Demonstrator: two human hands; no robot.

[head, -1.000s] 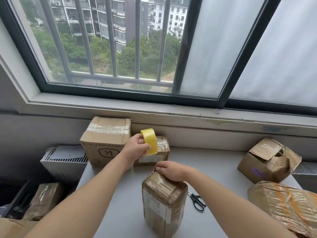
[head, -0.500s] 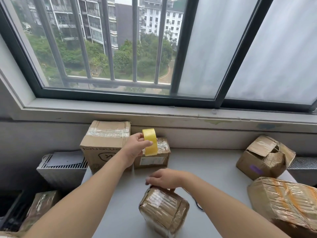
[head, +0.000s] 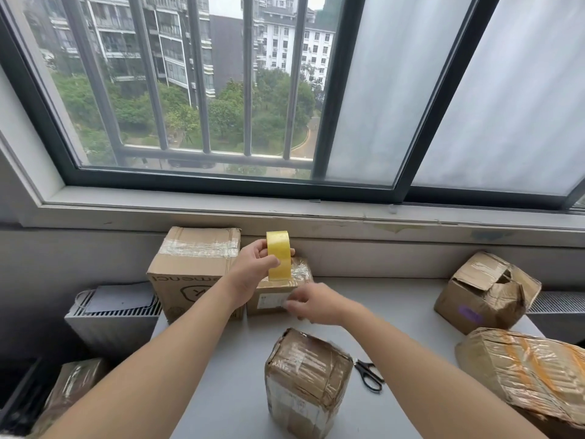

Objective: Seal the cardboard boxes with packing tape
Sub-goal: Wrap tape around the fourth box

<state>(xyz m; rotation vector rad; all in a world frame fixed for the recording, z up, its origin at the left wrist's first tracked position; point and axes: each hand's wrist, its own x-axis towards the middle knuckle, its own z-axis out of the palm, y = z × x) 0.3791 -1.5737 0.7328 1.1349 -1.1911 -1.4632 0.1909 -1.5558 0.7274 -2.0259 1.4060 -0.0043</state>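
Observation:
My left hand (head: pixel 253 270) holds a yellow roll of packing tape (head: pixel 278 255) upright above the back of the grey table (head: pixel 399 312). My right hand (head: pixel 311 304) hovers just below the roll, blurred, its fingers pinched near the roll's lower edge; whether it grips a tape end I cannot tell. A small tape-wrapped cardboard box (head: pixel 307 380) stands upright in front of me, free of both hands. Behind the hands sits a small taped box (head: pixel 300 274), and left of it a bigger taped carton (head: pixel 190 267).
Black scissors (head: pixel 368 373) lie on the table right of the near box. A crumpled box with open flaps (head: pixel 487 293) and a long taped parcel (head: pixel 525 372) sit at the right. A radiator (head: pixel 110 315) and another box (head: pixel 72 384) are at lower left.
My right hand has let go of the near box and risen toward the tape roll. The near box, tipped half a second ago, now stands upright. The camera has tilted up a little.

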